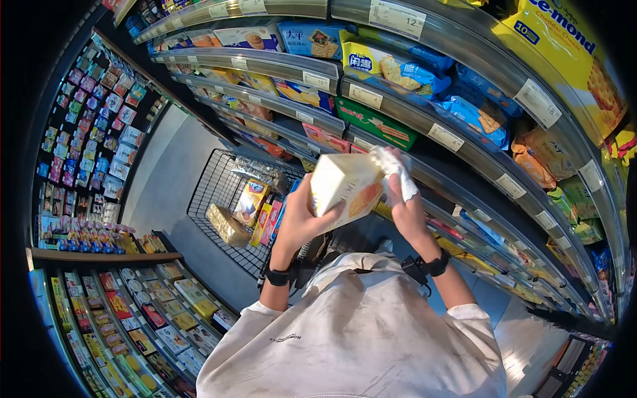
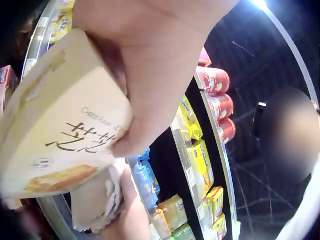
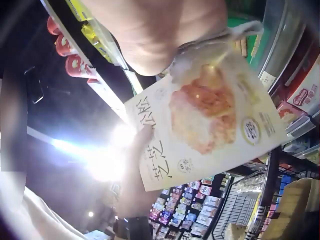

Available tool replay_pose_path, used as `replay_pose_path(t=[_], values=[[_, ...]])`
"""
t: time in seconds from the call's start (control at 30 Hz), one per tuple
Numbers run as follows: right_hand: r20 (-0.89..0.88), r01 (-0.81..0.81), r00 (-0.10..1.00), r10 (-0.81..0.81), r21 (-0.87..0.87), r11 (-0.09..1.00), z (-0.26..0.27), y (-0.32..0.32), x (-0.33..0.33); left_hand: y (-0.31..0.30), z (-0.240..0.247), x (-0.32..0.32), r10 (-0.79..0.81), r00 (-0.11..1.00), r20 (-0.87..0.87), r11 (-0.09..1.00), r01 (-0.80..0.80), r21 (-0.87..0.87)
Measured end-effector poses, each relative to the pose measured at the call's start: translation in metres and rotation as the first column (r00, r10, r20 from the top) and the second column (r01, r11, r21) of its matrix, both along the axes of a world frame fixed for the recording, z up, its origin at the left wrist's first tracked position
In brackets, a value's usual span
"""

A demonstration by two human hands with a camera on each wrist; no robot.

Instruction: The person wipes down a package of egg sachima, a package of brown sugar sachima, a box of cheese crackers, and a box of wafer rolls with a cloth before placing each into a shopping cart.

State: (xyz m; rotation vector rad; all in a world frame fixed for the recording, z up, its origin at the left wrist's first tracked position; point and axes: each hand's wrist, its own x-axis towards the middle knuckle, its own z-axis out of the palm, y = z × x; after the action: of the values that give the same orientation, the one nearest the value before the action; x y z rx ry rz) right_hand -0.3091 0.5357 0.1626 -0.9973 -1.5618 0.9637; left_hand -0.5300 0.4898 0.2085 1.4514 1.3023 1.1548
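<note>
A cream snack box (image 1: 345, 182) marked "Cheese Flavor" is held up in front of my chest. My left hand (image 1: 302, 222) grips it from the left, thumb across its printed face. In the left wrist view the box (image 2: 70, 125) tilts, with a pastry picture near its lower edge. My right hand (image 1: 405, 205) holds a crumpled white tissue (image 1: 408, 188) against the box's right end. The tissue (image 2: 97, 200) has a ragged edge in the left wrist view. From the right wrist, the box's front (image 3: 205, 115) shows a large pastry picture, and the right fingers cover its upper edge.
A black wire shopping cart (image 1: 206, 189) stands ahead to the left, with several packages in it, including a yellow snack pack (image 1: 252, 199). Curved shelves of biscuits with price tags (image 1: 398, 18) run close along the right. Another product shelf (image 1: 126, 318) lies at lower left.
</note>
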Motion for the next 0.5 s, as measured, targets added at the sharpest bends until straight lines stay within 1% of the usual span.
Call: replay_pose_path(t=[0.03, 0.07, 0.1, 0.13, 0.23, 0.3, 0.37, 0.4, 0.47, 0.5], values=[[-0.013, -0.089, 0.996, 0.089, -0.01, 0.996, 0.002, -0.006, -0.001, 0.001, 0.0, 0.001, -0.047, 0.987, -0.157, 0.996, 0.057, 0.061], [0.001, -0.135, 0.991, 0.135, -0.059, 0.989, 0.003, -0.009, -0.003, -0.001, 0.002, 0.003, -0.063, 0.943, -0.327, 0.994, 0.088, 0.064], [0.013, -0.178, 0.983, 0.181, -0.108, 0.978, 0.003, -0.012, -0.003, -0.003, 0.01, 0.007, -0.075, 0.87, -0.487, 0.991, 0.119, 0.06], [0.001, -0.177, 0.984, 0.177, -0.06, 0.982, 0.0, -0.012, -0.006, -0.003, 0.005, 0.009, -0.055, 0.866, -0.496, 0.991, 0.108, 0.08], [-0.051, -0.224, 0.974, 0.22, -0.087, 0.971, 0.019, -0.019, -0.008, -0.001, -0.009, 0.009, -0.046, 0.885, -0.464, 0.987, 0.111, 0.113], [-0.024, -0.223, 0.975, 0.222, -0.074, 0.972, 0.029, -0.021, -0.009, -0.002, -0.01, 0.013, -0.042, 0.877, -0.479, 0.984, 0.12, 0.133], [0.17, -0.253, 0.959, 0.227, 0.148, 0.956, 0.038, -0.019, -0.011, -0.002, -0.011, 0.014, -0.034, 0.87, -0.491, 0.98, 0.126, 0.157], [0.264, -0.258, 0.943, 0.201, 0.203, 0.945, 0.036, -0.018, -0.01, -0.002, -0.014, 0.013, -0.027, 0.859, -0.512, 0.977, 0.131, 0.168], [0.263, -0.245, 0.946, 0.192, 0.19, 0.951, 0.034, -0.016, -0.008, -0.001, -0.015, 0.012, -0.021, 0.847, -0.532, 0.974, 0.137, 0.18], [0.262, -0.236, 0.947, 0.185, 0.176, 0.956, 0.033, -0.015, -0.007, -0.001, -0.012, 0.011, -0.062, 0.84, -0.539, 0.976, 0.165, 0.145]])
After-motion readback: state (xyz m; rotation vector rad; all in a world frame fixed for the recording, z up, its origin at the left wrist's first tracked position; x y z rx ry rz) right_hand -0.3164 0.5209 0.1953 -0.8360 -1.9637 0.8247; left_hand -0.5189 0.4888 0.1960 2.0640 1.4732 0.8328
